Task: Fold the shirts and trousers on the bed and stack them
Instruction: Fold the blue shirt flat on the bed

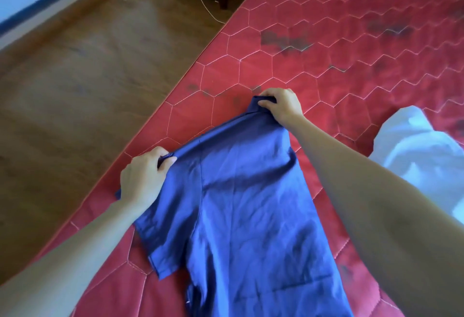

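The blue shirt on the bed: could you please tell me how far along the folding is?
Early. No folded stack is visible. In hand: the blue shirt lies spread on the red bed, the left hand gripping a shoulder, the right hand pinching the collar. Left: folding it, then the white garment beside it.

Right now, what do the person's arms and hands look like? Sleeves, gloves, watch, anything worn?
Both forearms are bare all the way to the frame edges; no sleeve shows. The left hand and the right hand wear no gloves. No watch, bracelet or ring is visible on either wrist or on the fingers in view. No markings, tape or cables on the arms. Upper arms and shoulders are out of frame, so any short sleeve cannot be seen.
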The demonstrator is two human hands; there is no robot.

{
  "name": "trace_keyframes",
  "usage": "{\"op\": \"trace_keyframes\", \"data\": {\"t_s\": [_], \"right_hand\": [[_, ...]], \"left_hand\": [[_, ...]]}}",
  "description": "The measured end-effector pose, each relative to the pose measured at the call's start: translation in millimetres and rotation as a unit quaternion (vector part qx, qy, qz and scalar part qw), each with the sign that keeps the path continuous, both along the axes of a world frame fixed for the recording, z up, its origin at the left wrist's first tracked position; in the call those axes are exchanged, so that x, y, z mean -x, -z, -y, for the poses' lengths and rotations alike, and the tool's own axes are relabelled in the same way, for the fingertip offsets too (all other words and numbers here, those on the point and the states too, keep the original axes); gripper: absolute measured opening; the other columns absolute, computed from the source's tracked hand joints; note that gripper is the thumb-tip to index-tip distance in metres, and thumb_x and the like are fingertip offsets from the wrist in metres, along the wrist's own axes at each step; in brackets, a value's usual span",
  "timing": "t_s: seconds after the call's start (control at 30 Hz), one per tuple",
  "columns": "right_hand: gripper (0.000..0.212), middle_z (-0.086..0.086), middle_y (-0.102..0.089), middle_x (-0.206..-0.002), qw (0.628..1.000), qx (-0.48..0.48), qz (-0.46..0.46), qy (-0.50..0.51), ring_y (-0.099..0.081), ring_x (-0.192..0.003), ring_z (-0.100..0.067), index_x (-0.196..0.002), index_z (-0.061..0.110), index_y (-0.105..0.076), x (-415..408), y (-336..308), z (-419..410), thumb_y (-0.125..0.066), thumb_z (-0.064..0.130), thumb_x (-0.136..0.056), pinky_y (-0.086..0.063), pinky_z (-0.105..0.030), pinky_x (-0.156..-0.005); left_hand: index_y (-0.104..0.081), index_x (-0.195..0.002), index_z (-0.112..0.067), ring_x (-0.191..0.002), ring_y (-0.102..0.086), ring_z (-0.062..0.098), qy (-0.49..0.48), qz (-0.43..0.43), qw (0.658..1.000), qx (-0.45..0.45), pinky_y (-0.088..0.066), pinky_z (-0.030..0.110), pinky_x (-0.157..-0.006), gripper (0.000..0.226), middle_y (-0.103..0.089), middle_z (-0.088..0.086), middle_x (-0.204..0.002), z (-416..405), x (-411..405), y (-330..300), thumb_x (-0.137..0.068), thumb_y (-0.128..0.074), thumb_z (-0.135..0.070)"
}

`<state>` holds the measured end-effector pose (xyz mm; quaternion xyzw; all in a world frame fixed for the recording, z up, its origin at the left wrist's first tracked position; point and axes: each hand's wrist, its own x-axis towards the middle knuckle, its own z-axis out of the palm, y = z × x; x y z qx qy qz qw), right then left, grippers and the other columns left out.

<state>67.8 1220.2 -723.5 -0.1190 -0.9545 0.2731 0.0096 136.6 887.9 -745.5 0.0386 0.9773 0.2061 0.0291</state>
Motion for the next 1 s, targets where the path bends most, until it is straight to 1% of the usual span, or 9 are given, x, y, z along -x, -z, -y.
{"op": "trace_keyframes", "data": {"t_s": [0.17,0.3,0.4,0.5,0.57,0.63,0.73,0.87,1.0], "right_hand": [[0.021,-0.005,-0.066,-0.109,0.999,-0.028,0.015,0.002,-0.050,-0.112,-0.026,-0.109,0.021,-0.070,10.1,1.4,1.6,-0.055,0.024,-0.095,-0.040,-0.030,-0.086],[0.037,-0.005,-0.052,-0.135,0.997,-0.044,-0.044,0.045,-0.036,-0.132,-0.027,-0.135,0.019,-0.054,-20.6,-7.5,25.8,-0.043,0.027,-0.101,-0.033,-0.040,-0.106],[0.040,-0.013,-0.047,-0.143,0.991,-0.072,-0.108,-0.022,-0.033,-0.139,-0.033,-0.137,0.011,-0.052,-78.8,-6.9,56.1,-0.045,0.025,-0.100,-0.026,-0.045,-0.113],[0.044,-0.017,-0.041,-0.148,0.982,-0.141,-0.088,-0.088,-0.029,-0.142,-0.036,-0.139,0.011,-0.051,-128.3,7.3,73.9,-0.045,0.028,-0.098,-0.020,-0.054,-0.115],[0.047,-0.017,-0.034,-0.152,0.978,-0.176,-0.030,-0.110,-0.023,-0.144,-0.035,-0.143,0.012,-0.045,-140.6,18.4,74.3,-0.046,0.030,-0.099,-0.016,-0.056,-0.116],[0.049,-0.016,-0.029,-0.155,0.974,-0.194,0.010,-0.115,-0.020,-0.145,-0.035,-0.146,0.013,-0.041,-142.3,27.5,70.1,-0.047,0.031,-0.100,-0.013,-0.056,-0.117],[0.050,-0.017,-0.032,-0.153,0.966,-0.224,0.030,-0.123,-0.025,-0.144,-0.036,-0.145,0.013,-0.041,-141.7,35.5,68.1,-0.049,0.031,-0.099,-0.017,-0.058,-0.115],[0.051,-0.017,-0.035,-0.151,0.963,-0.239,0.026,-0.123,-0.031,-0.142,-0.034,-0.145,0.014,-0.041,-143.6,41.7,69.5,-0.044,0.034,-0.098,-0.022,-0.057,-0.114],[0.058,-0.013,-0.026,-0.157,0.966,-0.224,0.036,-0.126,-0.020,-0.146,-0.029,-0.149,0.018,-0.032,-146.4,49.0,66.9,-0.026,0.036,-0.095,-0.013,-0.053,-0.118]], "left_hand": [[-0.066,-0.098,-0.016,-0.081,-0.064,0.030,0.007,-0.008,1.000,0.001,-0.034,0.028,-0.062,0.009,-0.070,0.005,-0.088,8.5,8.0,4.7,-0.093,-0.059,-0.012],[-0.060,-0.093,-0.017,-0.076,-0.063,0.031,0.038,-0.028,0.999,0.008,-0.037,0.031,-0.057,0.023,-0.066,0.000,-0.080,16.3,-7.8,-7.5,-0.092,-0.058,-0.040],[-0.057,-0.085,-0.017,-0.070,-0.062,0.030,0.028,0.048,0.997,0.051,-0.042,0.034,-0.056,0.039,-0.063,0.000,-0.068,31.2,-18.9,-17.2,-0.085,-0.061,-0.056],[-0.052,-0.071,-0.013,-0.063,-0.057,0.026,-0.025,0.116,0.993,0.020,-0.037,0.034,-0.054,0.042,-0.056,0.001,-0.060,51.2,-24.2,-23.6,-0.083,-0.068,-0.050],[-0.061,-0.082,-0.016,-0.076,-0.060,0.031,-0.066,0.093,0.993,0.026,-0.040,0.035,-0.058,0.026,-0.064,0.003,-0.074,57.5,-30.0,-29.5,-0.083,-0.071,-0.040],[-0.064,-0.104,-0.011,-0.095,-0.058,0.039,-0.078,0.023,0.994,0.072,-0.047,0.045,-0.068,0.028,-0.064,0.013,-0.098,51.0,-37.4,-33.4,-0.081,-0.074,-0.023],[-0.058,-0.119,0.001,-0.109,-0.055,0.042,0.043,-0.072,0.994,0.072,-0.048,0.051,-0.089,0.044,-0.058,0.021,-0.115,8.4,-49.9,-35.9,-0.078,-0.070,-0.007],[-0.049,-0.137,-0.002,-0.135,-0.043,0.035,0.215,-0.082,0.971,0.061,-0.039,0.051,-0.107,0.053,-0.048,0.015,-0.143,-89.5,-64.3,-17.7,-0.088,-0.060,-0.019],[-0.027,-0.151,-0.012,-0.148,-0.019,0.024,0.237,-0.011,0.967,0.098,-0.016,0.048,-0.118,0.057,-0.024,0.008,-0.159,-139.0,-52.4,13.0,-0.101,-0.030,-0.037]]}}
